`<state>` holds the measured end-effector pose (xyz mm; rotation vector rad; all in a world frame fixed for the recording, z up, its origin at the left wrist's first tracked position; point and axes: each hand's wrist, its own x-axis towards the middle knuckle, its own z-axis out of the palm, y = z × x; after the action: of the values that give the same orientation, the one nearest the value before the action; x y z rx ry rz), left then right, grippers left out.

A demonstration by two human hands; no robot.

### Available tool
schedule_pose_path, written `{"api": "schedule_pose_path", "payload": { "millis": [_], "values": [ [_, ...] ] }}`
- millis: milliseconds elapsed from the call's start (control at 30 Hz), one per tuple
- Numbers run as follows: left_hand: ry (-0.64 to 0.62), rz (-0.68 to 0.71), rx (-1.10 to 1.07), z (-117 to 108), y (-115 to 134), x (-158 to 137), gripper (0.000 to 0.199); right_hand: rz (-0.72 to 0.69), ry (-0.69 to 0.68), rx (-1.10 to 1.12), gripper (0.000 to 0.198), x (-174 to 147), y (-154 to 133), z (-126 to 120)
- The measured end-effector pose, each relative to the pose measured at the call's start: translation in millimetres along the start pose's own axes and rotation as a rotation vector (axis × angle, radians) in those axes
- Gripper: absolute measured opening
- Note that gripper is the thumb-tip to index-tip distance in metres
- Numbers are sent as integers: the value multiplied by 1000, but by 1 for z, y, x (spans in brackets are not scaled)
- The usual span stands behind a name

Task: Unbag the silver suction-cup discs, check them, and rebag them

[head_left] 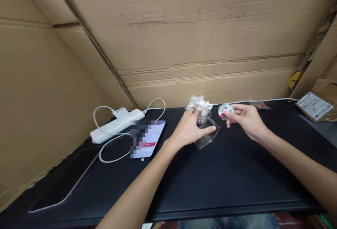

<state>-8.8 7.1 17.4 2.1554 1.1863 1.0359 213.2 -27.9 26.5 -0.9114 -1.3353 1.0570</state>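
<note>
My right hand (246, 119) is closed, thumb and fingers pinching the edge of a round, shiny, clear-to-silver disc (225, 109) with a small red piece at its lower edge. Its exact kind I cannot make out. To the left, my left hand (188, 127) reaches over clear plastic bags, fingertips touching a similar round disc (201, 118) with a bit of red on it. Its thumb is stretched out to the right, apart from the fingers, above a flat clear plastic bag (207, 136). Behind the fingers lies a pile of crinkled clear bags (198, 102).
Left on the black table (223, 176) are a white power strip (118, 125), a white cable (105, 159) and a phone (150, 141). A small clear packet (259, 104) lies behind my right hand. A labelled brown package (317, 104) is at right. Cardboard walls (197, 39) enclose the back and left.
</note>
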Motion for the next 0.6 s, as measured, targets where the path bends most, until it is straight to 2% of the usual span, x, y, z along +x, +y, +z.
{"api": "schedule_pose_path", "payload": {
  "millis": [100,300,467,600],
  "values": [
    [-129,-30,56,3,-7,-3,65,-20,-43,-49,30,-1,0,3],
    [-234,74,203,14,-3,-8,48,-53,-119,-161,28,-6,8,7],
    [-245,79,68,12,0,-7,30,-150,-238,-453,21,-11,8,6],
    [-240,50,-102,10,2,-5,13,-176,-247,-591,19,-9,9,1]
  ]
}}
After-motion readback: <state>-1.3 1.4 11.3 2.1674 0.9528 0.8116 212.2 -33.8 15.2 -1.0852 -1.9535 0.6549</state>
